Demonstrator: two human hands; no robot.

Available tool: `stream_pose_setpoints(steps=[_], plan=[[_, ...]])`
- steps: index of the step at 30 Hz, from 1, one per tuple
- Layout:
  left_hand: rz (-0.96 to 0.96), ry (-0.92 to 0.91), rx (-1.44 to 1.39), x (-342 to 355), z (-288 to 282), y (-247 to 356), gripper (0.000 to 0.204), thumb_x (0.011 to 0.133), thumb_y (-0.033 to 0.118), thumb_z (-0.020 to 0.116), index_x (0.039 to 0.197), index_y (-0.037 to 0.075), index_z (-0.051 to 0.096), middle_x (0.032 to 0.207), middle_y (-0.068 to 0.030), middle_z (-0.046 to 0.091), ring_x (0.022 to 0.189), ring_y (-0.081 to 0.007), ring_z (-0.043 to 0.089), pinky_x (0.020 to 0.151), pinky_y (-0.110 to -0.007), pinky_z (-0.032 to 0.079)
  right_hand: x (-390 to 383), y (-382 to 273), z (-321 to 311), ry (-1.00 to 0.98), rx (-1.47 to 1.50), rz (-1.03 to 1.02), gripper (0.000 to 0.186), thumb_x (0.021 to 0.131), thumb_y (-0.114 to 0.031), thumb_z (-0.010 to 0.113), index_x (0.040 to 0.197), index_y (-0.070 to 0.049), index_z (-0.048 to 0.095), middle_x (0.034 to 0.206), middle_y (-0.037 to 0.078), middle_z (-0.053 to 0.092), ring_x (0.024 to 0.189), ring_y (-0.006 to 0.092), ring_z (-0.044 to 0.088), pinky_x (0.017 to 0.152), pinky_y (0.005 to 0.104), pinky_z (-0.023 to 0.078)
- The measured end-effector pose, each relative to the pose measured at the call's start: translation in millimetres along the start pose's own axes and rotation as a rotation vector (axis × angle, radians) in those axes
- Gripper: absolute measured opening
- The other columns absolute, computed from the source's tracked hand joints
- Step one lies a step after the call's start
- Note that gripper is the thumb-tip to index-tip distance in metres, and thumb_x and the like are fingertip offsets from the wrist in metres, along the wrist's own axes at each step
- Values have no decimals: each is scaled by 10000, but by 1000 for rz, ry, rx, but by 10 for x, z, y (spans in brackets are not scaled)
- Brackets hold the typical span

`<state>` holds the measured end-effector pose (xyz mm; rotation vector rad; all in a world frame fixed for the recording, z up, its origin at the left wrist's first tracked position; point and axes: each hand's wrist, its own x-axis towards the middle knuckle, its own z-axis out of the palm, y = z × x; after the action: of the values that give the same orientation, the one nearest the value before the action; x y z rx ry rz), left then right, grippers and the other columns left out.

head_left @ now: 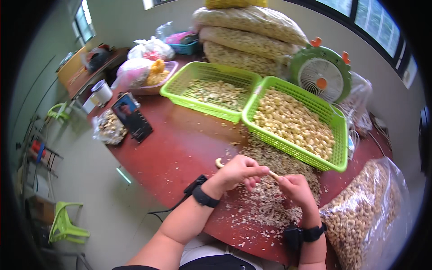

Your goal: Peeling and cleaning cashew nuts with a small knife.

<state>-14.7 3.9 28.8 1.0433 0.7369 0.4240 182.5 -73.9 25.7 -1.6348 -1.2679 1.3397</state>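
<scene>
My left hand is closed, its thumb and finger pinching one end of a slender tan piece. My right hand is closed on the other end; the fingers cover too much of the piece to tell its kind. A pale curved cashew nut shows beside the back of my left hand; whether it touches the hand cannot be told. Under both hands spreads a layer of brown and whitish nut skins and crumbs. Just beyond, a green basket holds many peeled cashews.
Another green basket with fewer nuts stands farther left on the red table. A clear bag of cashews is at the right. A green fan and stacked sacks stand behind. A phone leans at the left.
</scene>
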Motion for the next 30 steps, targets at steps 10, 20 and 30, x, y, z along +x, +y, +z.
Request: stream_pose_setpoints(steps=[10, 20, 30], plan=[[149, -93, -108, -7, -69, -108, 249, 682, 21, 681, 888, -11, 546, 755, -53, 582, 611, -113, 576, 520, -228, 499, 16, 1, 59, -19, -10, -46, 328, 845, -245, 501, 596, -31, 510, 487, -42, 415, 415, 30, 355, 379, 181, 282], [195, -25, -55, 41, -84, -136, 292, 664, -56, 646, 937, -17, 547, 811, -64, 590, 679, -126, 586, 594, -241, 502, 7, -14, 34, -18, 25, -42, 315, 844, -215, 508, 591, -29, 527, 497, -40, 439, 442, 35, 362, 401, 203, 266], [217, 5, -135, 12, -110, -112, 318, 664, -58, 642, 959, 5, 542, 839, -53, 584, 708, -128, 583, 608, -247, 506, -10, -41, 38, 1, -35, -57, 328, 842, -229, 508, 582, -30, 526, 494, -34, 449, 438, 35, 369, 395, 205, 271]])
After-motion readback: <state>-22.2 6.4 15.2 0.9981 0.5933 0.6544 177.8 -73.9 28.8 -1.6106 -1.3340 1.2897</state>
